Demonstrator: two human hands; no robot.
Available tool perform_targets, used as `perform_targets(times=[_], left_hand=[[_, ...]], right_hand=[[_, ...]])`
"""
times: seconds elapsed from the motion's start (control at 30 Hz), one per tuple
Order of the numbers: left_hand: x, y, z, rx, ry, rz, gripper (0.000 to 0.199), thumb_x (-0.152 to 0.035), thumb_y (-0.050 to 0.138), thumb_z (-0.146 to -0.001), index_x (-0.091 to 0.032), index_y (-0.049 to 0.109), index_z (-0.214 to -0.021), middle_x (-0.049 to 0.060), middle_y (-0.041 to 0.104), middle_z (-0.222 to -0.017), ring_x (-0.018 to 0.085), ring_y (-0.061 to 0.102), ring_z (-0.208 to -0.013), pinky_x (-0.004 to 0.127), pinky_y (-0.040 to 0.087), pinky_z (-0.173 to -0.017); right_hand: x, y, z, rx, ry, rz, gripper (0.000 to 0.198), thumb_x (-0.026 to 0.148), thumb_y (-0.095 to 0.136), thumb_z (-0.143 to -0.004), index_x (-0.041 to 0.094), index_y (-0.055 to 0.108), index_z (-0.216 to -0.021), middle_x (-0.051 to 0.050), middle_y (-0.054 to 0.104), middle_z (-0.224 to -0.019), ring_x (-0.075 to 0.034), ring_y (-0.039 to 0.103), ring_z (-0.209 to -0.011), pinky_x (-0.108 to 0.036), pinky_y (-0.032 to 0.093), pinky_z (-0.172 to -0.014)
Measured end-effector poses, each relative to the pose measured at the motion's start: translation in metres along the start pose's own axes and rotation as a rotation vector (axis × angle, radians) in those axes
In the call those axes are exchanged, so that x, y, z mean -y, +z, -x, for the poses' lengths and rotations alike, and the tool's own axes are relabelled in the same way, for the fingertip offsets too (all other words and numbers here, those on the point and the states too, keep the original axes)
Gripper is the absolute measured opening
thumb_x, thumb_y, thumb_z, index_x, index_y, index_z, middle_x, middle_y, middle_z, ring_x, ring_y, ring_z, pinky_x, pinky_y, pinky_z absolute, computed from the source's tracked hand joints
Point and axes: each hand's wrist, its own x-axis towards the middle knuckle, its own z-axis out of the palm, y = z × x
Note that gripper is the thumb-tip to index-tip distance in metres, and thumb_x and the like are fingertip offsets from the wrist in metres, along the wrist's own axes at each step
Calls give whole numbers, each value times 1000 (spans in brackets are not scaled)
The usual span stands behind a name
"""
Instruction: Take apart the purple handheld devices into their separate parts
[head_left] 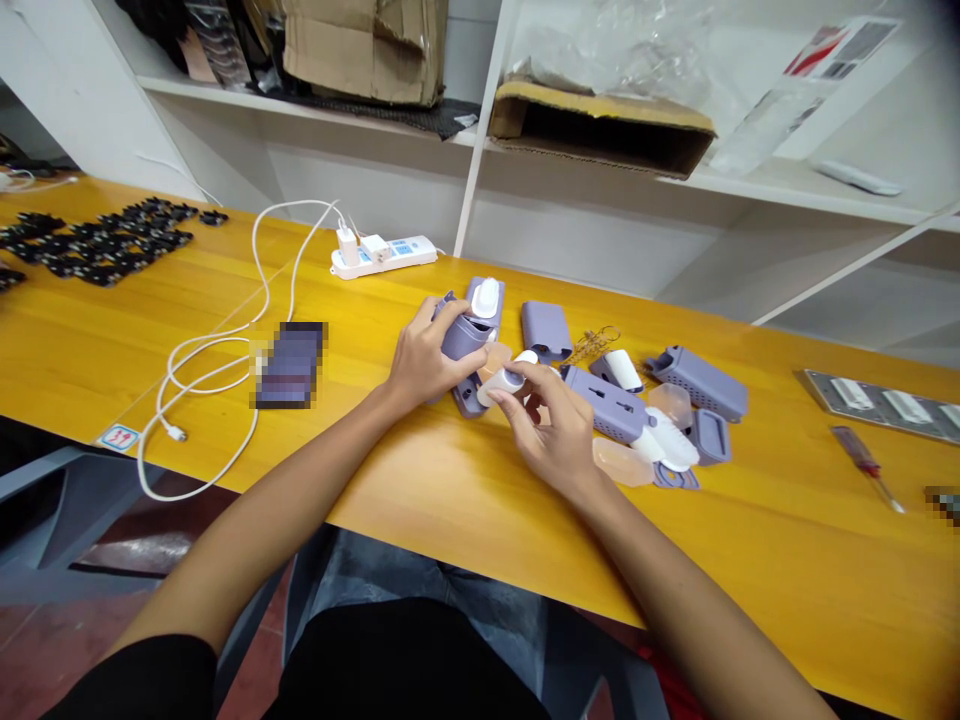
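Observation:
In the head view my left hand (421,352) is closed round a purple plastic housing (459,342), thumb towards the right. My right hand (553,425) pinches a small white part with a purple end (501,384), just right of that housing. Behind my left fingers stands another purple piece with a white oval cap (486,298). A purple case (546,330) lies beyond my right hand. To its right are a perforated purple shell (609,402), a white rounded piece (671,440) and a translucent tray (622,462). My palms hide some of the parts.
A white power strip (386,256) and a looping white cable (174,385) lie left, near a dark blurred device (291,365). Many small black parts (105,238) cover the far left. A screwdriver (862,460) and a metal strip (877,400) lie right. Shelves hold cardboard boxes (367,50).

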Motion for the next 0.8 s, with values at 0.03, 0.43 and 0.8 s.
perform_targets(times=[0.03,0.43,0.8], left_hand=[[0,0,0,-4,4,0,45,-39,83,-89,-23,69,-128,9,71,-123,27,73,-113,41,61,-105],[-3,-1,-1,6,-32,-15,44,-39,84,-88,-25,69,-127,9,72,-124,28,74,-115,42,62,-104],[-1,-1,-1,10,-18,-18,43,-42,84,-90,-24,69,-126,9,73,-124,28,73,-114,42,61,-104]], right_hand=[[-1,1,0,3,-6,-6,25,28,74,-110,26,69,-134,-6,81,-104,-17,67,-67,-34,59,-65],[-8,6,8,296,49,87,28,34,68,-111,22,71,-136,-12,82,-114,-30,79,-98,-43,64,-83],[-3,2,6,432,111,227,46,45,68,-109,22,62,-148,-17,74,-134,-37,76,-112,-47,64,-84]])
